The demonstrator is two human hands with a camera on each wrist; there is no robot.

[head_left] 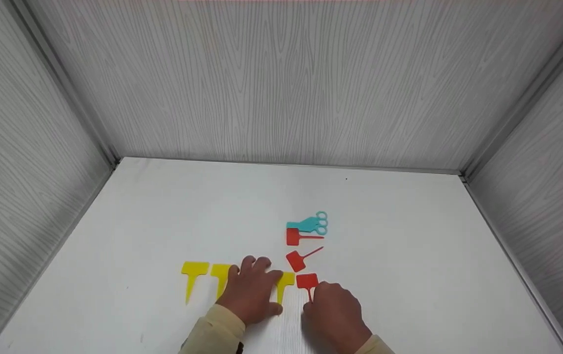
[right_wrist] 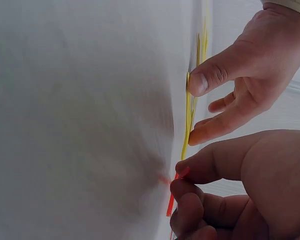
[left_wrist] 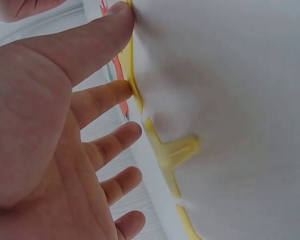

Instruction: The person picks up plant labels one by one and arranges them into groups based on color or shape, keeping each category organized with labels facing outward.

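Observation:
My left hand (head_left: 252, 295) spreads over a row of flat yellow T-shaped plant labels (head_left: 195, 268). Its thumb and index finger touch the two ends of the rightmost yellow label (head_left: 287, 279), while the other fingers stay stretched out, as the left wrist view shows. Just to the right, my right hand (head_left: 334, 310) pinches the thin stem of a red plant label (head_left: 307, 280) between thumb and curled fingers. That label's square head points away from me, beside the yellow label's top. The left hand hides part of the yellow row.
Beyond the hands, two more red labels lie on the white table (head_left: 433, 255): a slanted one (head_left: 295, 261) and a sideways one (head_left: 293, 237). A teal flat piece with three rings (head_left: 307, 224) lies against the farther one. Grey wood-grain walls (head_left: 281, 83) enclose the table's back and sides.

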